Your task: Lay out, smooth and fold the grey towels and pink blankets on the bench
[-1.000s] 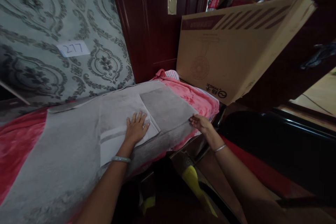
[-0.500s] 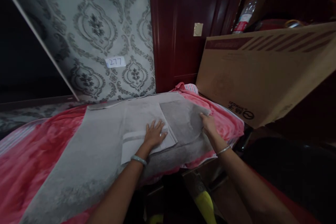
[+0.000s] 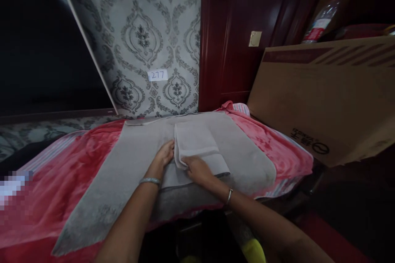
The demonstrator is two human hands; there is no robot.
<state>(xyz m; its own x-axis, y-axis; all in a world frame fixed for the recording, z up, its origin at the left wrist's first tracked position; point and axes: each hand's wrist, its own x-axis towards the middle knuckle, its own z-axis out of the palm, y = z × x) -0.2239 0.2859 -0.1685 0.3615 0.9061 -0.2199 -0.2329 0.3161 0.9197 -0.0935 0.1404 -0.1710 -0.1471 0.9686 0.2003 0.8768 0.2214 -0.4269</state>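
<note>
Head view: folded grey towel [image 3: 200, 139] sits mid grey blanket [image 3: 248, 154]. Right hand [image 3: 198, 169] pinches towel's near-left corner; left hand [image 3: 165, 154] touches its left edge, can't tell if gripping. Risk: uneven pull or slip at that corner could skew the stacked layers.

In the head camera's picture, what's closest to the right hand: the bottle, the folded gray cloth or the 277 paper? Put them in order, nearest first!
1. Folded gray cloth: right at the right hand, touching it.
2. 277 paper: farther back, toward the left, on the patterned wallpaper.
3. Bottle: farthest, back at the right, above the cardboard box's top edge.
</note>
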